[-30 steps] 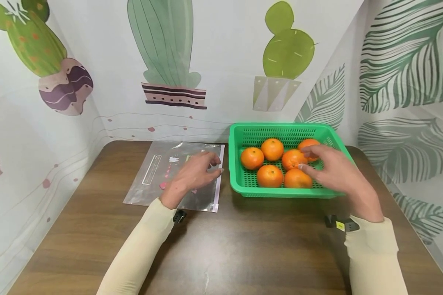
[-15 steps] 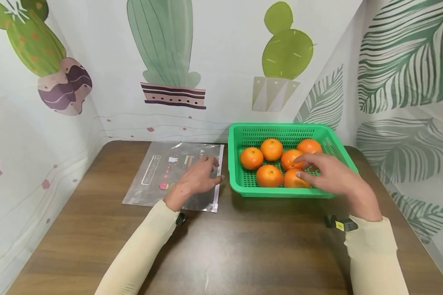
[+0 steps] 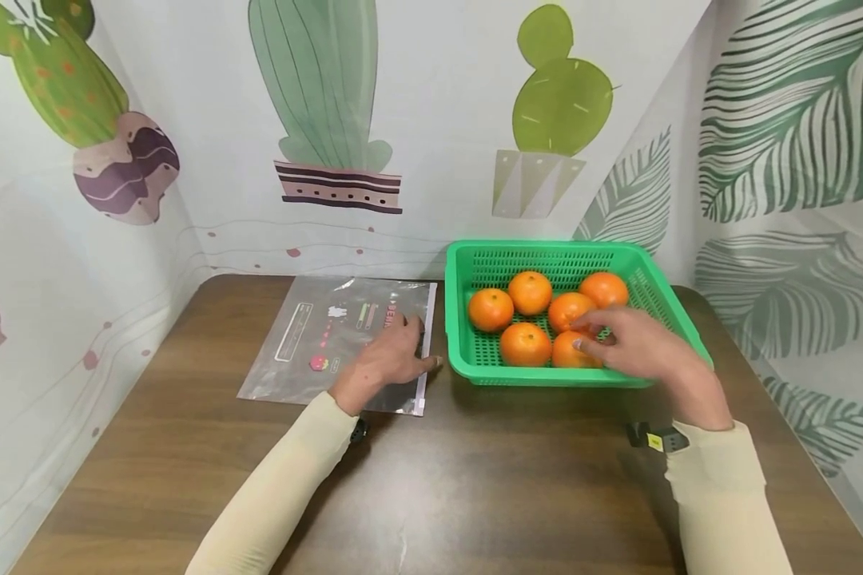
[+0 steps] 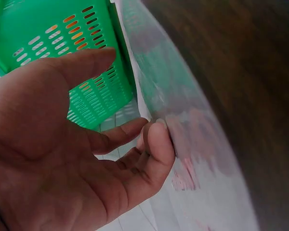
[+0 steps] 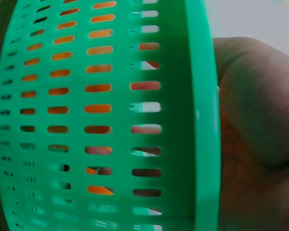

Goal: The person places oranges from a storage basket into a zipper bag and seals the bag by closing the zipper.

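In the head view, my left hand [image 3: 391, 351] lies over the right part of a clear zip bag [image 3: 282, 375] with printed pictures. Its fingertips touch the film by the pale zip edge, the thumb standing apart past that edge; the left wrist view shows the loosely bent fingers [image 4: 156, 149] at the bag. My right hand [image 3: 640, 339] reaches into a green plastic basket [image 3: 467, 263], fingers and thumb around the front right orange [image 3: 568, 351]. In the right wrist view the basket wall [image 5: 173, 115] hides most of the fingers; slots show bits of them beside the fruit.
Several more oranges [image 3: 525, 345] lie in the basket, which stands at the back of the brown wooden table [image 3: 475, 479]. Close behind hangs a white cloth [image 3: 439, 120] with cactus prints. The bag lies flat to the left of the basket.
My right hand has lowered and come slightly nearer, its fingers now around the front right orange. The left hand has shifted a little right and down onto the bag.
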{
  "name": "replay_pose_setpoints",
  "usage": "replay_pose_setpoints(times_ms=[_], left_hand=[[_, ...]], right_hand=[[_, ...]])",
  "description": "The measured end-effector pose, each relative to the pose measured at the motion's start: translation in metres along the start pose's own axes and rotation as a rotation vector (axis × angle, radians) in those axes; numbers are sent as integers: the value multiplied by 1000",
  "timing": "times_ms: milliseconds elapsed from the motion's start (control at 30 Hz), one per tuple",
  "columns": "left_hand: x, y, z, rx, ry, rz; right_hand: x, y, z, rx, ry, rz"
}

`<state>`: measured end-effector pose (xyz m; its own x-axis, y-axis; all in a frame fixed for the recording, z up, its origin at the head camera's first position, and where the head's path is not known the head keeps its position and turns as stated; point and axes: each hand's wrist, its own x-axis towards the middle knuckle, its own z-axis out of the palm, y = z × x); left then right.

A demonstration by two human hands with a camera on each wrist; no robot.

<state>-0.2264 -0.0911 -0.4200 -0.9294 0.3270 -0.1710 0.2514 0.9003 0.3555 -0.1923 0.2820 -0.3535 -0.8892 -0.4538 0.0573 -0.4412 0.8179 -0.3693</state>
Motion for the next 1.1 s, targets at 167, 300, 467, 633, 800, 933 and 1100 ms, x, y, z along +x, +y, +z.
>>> replay_pose_setpoints(times_ms=[167, 300, 467, 633, 800, 933, 1100], left_hand=[[1, 3, 2, 20, 8, -6], [1, 3, 2, 7, 9, -19], [3, 2, 2, 3, 10, -6], [3, 1, 3, 4, 14, 5], [2, 1, 3, -10, 12, 0], [3, 0, 3, -30, 9, -3], [6, -3, 4, -32, 10, 15]], right_hand=[[0, 0, 2, -3, -22, 13], [1, 0, 4, -3, -40, 39], [2, 0, 5, 21, -57, 79], [3, 1, 6, 27, -70, 110], [4, 2, 6, 33, -87, 133], [4, 1, 6, 39, -98, 143], [4, 2, 6, 51, -110, 154]])
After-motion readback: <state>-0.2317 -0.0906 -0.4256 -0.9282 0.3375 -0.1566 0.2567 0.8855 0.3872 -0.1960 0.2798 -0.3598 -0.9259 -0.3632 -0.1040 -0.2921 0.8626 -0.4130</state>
